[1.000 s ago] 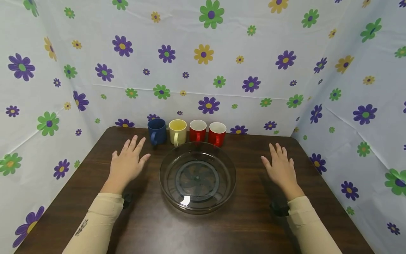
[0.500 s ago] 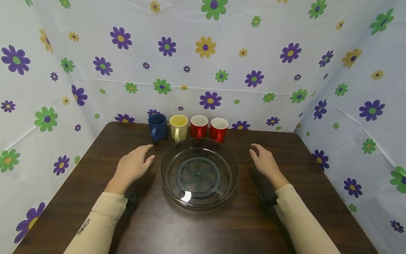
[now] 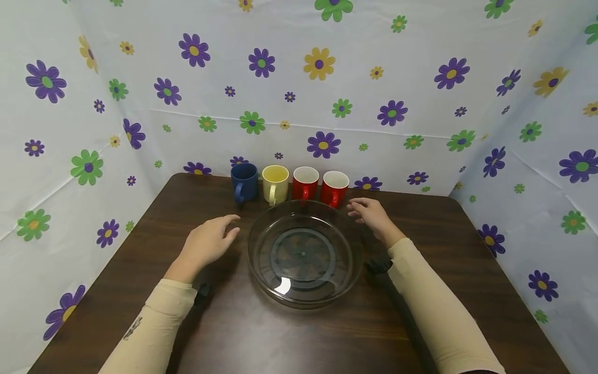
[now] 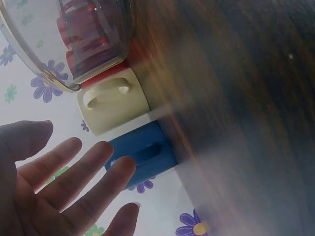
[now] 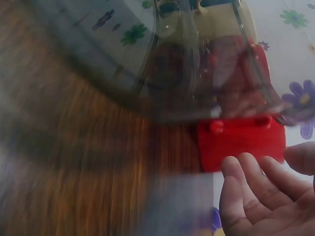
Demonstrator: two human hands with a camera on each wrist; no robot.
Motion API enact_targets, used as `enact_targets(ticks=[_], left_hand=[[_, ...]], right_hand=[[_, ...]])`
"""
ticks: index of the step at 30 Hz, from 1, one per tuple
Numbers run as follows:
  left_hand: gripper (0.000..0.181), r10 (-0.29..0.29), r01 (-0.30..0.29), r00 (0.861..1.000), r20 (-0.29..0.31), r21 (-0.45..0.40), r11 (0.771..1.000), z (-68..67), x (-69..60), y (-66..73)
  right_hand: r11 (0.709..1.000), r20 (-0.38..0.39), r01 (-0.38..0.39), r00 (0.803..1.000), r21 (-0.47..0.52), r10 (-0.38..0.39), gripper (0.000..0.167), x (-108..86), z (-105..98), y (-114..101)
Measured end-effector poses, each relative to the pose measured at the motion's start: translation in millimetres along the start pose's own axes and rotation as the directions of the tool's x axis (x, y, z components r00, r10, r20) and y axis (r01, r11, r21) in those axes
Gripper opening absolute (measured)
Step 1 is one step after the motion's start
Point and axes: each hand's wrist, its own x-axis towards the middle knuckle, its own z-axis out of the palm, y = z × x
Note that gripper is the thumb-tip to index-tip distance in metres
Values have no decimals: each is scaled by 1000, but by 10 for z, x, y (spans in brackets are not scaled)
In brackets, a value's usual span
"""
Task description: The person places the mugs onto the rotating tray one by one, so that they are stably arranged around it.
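Note:
A round clear glass dish (image 3: pixel 303 296) stands in the middle of the dark wooden table. Behind it is a row of mugs with handles facing me: a blue mug (image 3: pixel 244 183), a yellow mug (image 3: pixel 275 185), a red mug (image 3: pixel 306 184) and another red mug (image 3: pixel 334 189). My left hand (image 3: pixel 208 243) hovers left of the dish, fingers loosely bent, holding nothing. In the left wrist view its fingers (image 4: pixel 83 167) are spread in front of the blue mug. My right hand (image 3: pixel 372 216) is at the dish's far right edge, near the right-hand red mug; it holds nothing.
White flowered cloth (image 3: pixel 280 78) hangs behind the table and along both sides. The dark wooden tabletop (image 3: pixel 299 343) extends in front of the dish and out to both sides. Dark straps sit at both wrists, below beige sleeves (image 3: pixel 430 296).
My right hand has moved left and forward towards the right-hand red mug. Fingers of both hands, straighter before, are now more bent. The head view has shifted slightly.

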Motion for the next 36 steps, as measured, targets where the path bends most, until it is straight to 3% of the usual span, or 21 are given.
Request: enact_targets(ticks=[7,13,18,23,36], left_hand=[[38,2,-2,1000,5,-18,1000,15,-5,-4],[38,9,-9,1000,13,-58,998,38,2,7],[41,37,-31,998,59,-108,994,107,9,32],[42,90,-79,992,85,-130,988,152,2,57],[50,141,-120,982,124,-160,980,160,-30,98]], right_hand=[[999,41,-48,998,6,47,45,130,106,-64],[996,171,-55,983,-67,65,49,209,103,-109],[992,247,-32,967,-125,63,50,230,97,-137],[996,252,-49,966,-71,66,44,241,98,-139],[998,212,-57,975,-24,61,40,290,101,-69]])
